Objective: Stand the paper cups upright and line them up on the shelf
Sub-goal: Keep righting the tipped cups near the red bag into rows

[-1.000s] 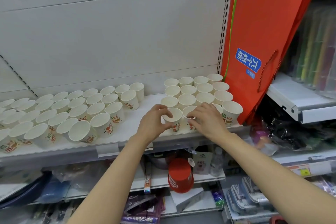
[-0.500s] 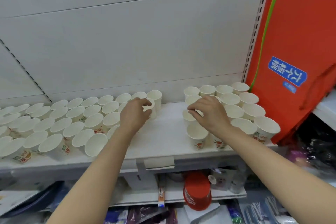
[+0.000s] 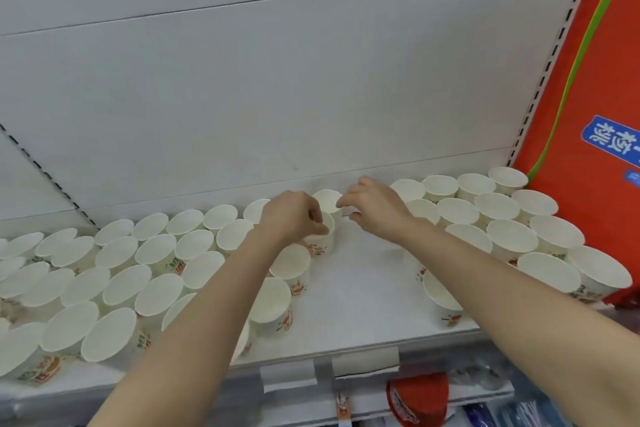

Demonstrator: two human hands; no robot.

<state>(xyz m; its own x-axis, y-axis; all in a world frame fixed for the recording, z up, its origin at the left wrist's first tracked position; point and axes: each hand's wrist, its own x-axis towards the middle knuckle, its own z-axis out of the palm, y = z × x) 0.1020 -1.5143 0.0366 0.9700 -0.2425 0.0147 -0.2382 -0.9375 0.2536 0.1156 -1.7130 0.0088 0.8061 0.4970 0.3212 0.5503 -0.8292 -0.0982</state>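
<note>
Several white paper cups with red and green prints stand upright on the white shelf (image 3: 363,288). A large group of cups (image 3: 156,253) fills the left, and a smaller group (image 3: 502,218) stands in rows on the right. My left hand (image 3: 292,215) grips the rim of one paper cup (image 3: 325,241) at the right edge of the left group. Just behind it stands a back-row cup (image 3: 325,201). My right hand (image 3: 375,210) hovers beside that cup with loosely curled fingers, fingertips at its rim, holding nothing I can see.
A bare strip of shelf separates the two groups. A red bag (image 3: 588,97) leans against the right group. The white back panel (image 3: 277,97) rises behind the cups. Below the shelf edge sit label holders (image 3: 363,362) and a red cup stack (image 3: 419,399).
My right hand has left the right group and moved left into the gap. My left hand has shifted to the cup at the left group's right edge. The view has moved closer.
</note>
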